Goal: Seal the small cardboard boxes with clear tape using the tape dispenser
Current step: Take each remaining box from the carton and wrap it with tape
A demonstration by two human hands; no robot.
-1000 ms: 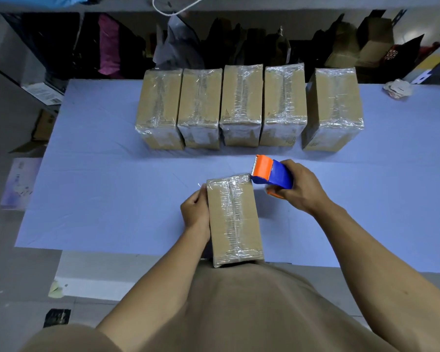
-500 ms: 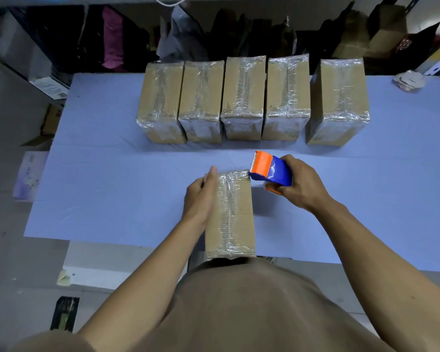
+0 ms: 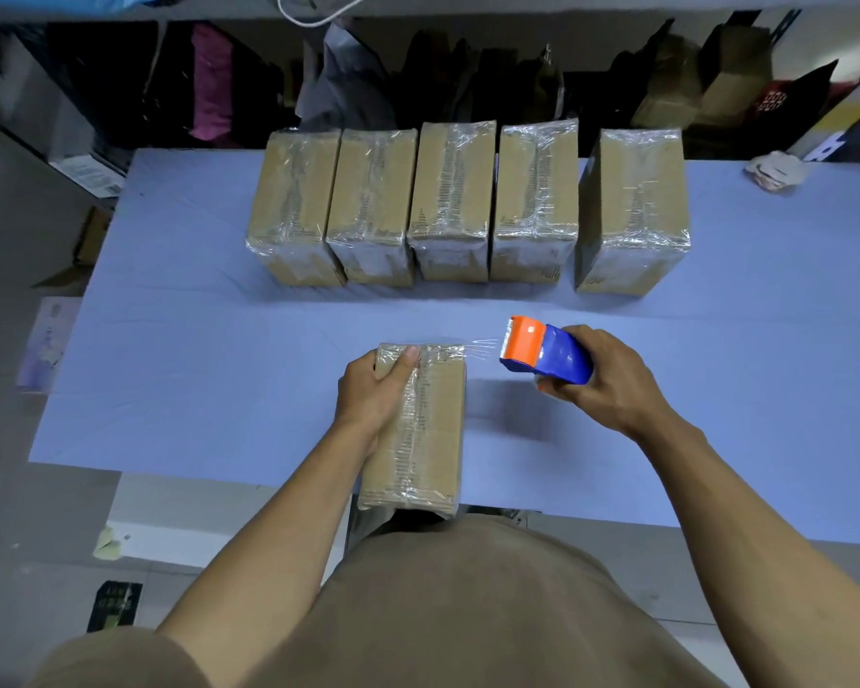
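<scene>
Head view: the left hand (image 3: 374, 394) is gripping the near cardboard box (image 3: 418, 429) from its left side, thumb lying on top near the far edge. The box is sitting at the near edge of the blue table (image 3: 180, 369), close to the person's body. The right hand (image 3: 604, 384) is clenching around the tape dispenser (image 3: 542, 357), just right of the box; clear tape (image 3: 482, 346) is stretching btw dispenser & box's far corner. Five wrapped boxes (image 3: 460, 206) are standing in a row farther back.

Dim, cool overhead light; soft shadows, wide-angle bending at blurred edges.
</scene>
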